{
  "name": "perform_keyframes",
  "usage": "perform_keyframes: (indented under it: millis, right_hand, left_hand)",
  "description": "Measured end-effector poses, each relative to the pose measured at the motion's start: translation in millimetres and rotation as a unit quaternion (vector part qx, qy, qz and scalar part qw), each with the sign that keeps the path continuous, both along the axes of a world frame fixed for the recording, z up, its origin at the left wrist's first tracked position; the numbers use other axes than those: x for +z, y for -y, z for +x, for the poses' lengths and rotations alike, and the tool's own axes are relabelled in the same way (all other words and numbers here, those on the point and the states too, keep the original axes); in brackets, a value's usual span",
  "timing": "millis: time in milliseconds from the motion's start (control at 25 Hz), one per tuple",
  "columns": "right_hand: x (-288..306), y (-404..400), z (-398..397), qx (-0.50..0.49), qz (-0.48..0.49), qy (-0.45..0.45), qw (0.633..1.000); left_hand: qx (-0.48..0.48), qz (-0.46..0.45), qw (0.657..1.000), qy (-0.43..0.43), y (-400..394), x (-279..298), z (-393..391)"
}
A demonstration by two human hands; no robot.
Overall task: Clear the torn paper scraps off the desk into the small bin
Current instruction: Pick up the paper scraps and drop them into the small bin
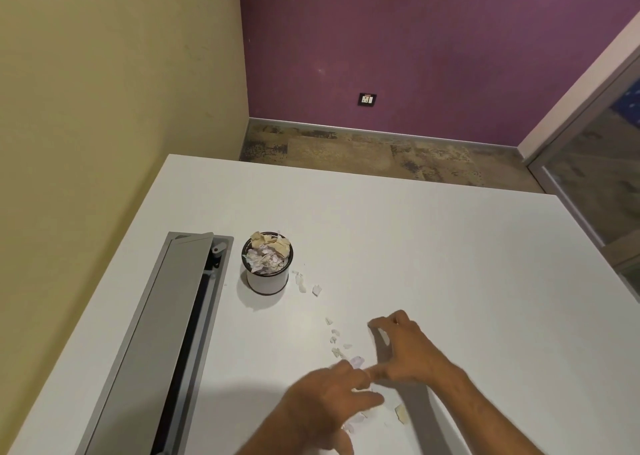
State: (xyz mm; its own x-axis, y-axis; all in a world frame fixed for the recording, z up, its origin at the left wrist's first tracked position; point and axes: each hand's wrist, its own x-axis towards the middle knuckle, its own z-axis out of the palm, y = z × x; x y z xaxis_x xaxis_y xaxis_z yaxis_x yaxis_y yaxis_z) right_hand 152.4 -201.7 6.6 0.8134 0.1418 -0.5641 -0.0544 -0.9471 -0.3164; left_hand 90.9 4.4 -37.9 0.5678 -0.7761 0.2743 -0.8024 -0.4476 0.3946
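Head view: gathering step, both hands (367, 378) low over desk (450, 264), fingers curled loosely, grip on scraps (337, 342) unclear; more scraps by nearly full bin (267, 264), so next: pinch pile, carry to bin w/o spilling.

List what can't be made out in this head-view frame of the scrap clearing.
- Scraps under the left hand: the hand covers them, so their count is unclear.
- Whether either hand holds paper: the fingers of the right hand are motion-blurred.
- How full the small bin is below its heaped top: its wall hides that.
- The desk's near edge and both forearms: cut off by the bottom edge of the frame.
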Motion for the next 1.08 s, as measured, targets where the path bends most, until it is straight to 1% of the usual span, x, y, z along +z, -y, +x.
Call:
perform_keyframes:
  millis: [120, 200, 280, 400, 560, 760, 840, 880, 920, 1080]
  right_hand:
    - [-10, -9, -8, 0.018, 0.041, 0.015, 0.999]
    - [-16, -16, -11, 0.028, 0.065, 0.025, 0.997]
    - [-22, -22, -11, 0.038, 0.080, 0.032, 0.996]
    - [-26, -27, -8, 0.080, 0.094, 0.039, 0.992]
    - [-25, -36, -1, 0.160, 0.083, 0.054, 0.982]
    - [-30, -50, -1, 0.195, 0.095, 0.059, 0.974]
    - [-30, -51, -1, 0.182, 0.102, 0.049, 0.977]
    - [-30, -50, -1, 0.167, 0.107, 0.043, 0.979]
    - [-31, -50, -1, 0.147, 0.111, 0.035, 0.982]
    - [-30, -53, -4, 0.034, 0.132, 0.012, 0.991]
  left_hand:
    - [0.006, 0.022, 1.000, -0.008, 9, -3, -10]
    - [-0.013, 0.065, 0.997, -0.035, 10, -13, -12]
    - [-0.008, 0.076, 0.995, -0.063, 9, -27, -12]
    - [0.005, 0.114, 0.991, -0.065, 10, -32, -13]
    - [0.023, 0.124, 0.989, -0.071, 7, -36, -12]
    - [0.061, 0.111, 0.989, -0.075, 3, -41, -14]
    - [0.083, 0.101, 0.988, -0.079, 0, -42, -15]
    - [0.100, 0.091, 0.986, -0.096, -1, -43, -16]
    - [0.119, 0.071, 0.984, -0.108, -2, -47, -17]
    - [0.191, 0.037, 0.968, -0.157, -12, -42, -17]
